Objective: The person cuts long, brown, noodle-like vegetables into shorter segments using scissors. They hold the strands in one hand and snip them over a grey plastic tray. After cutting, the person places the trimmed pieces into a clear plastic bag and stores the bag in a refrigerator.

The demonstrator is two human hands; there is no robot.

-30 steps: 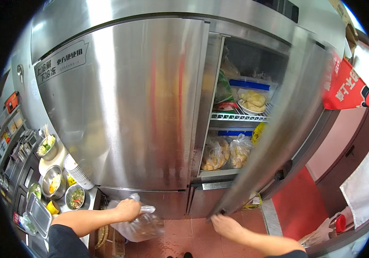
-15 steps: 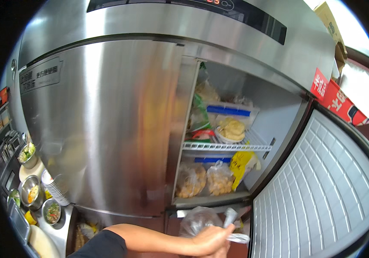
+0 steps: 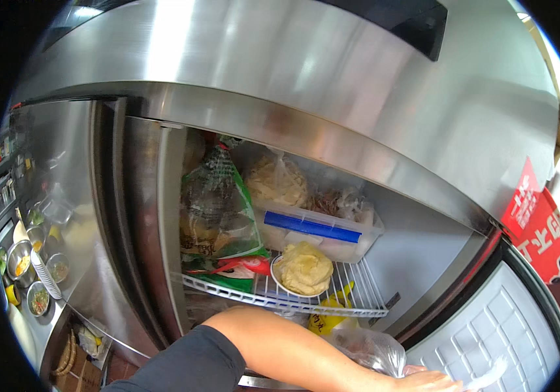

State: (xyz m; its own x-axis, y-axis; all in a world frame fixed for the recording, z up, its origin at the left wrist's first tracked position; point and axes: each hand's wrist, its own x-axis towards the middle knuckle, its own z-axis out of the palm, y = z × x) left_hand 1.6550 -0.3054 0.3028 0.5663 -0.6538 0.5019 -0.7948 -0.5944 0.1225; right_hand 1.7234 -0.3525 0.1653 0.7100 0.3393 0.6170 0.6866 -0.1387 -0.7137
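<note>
My left hand reaches in from the lower left at the bottom edge, its dark-sleeved arm crossing before the open fridge compartment. Its fingers are closed round the neck of a clear plastic bag. The bag's body bulges to the left of the hand, beside a yellow printed bag, and its loose end sticks out to the right. What the bag holds I cannot make out. My right hand does not show. On the wire shelf above stands a bowl of pale yellow, doughy-looking food.
Behind the bowl is a clear tub with a blue strip; a green-edged bag lies left. The open white-lined door stands at right, below a red box. Metal bowls and stacked cups occupy the left counter.
My view has come closer to the open compartment. My left arm has extended farther right, carrying the plastic bag from below the compartment to beside the yellow bag.
</note>
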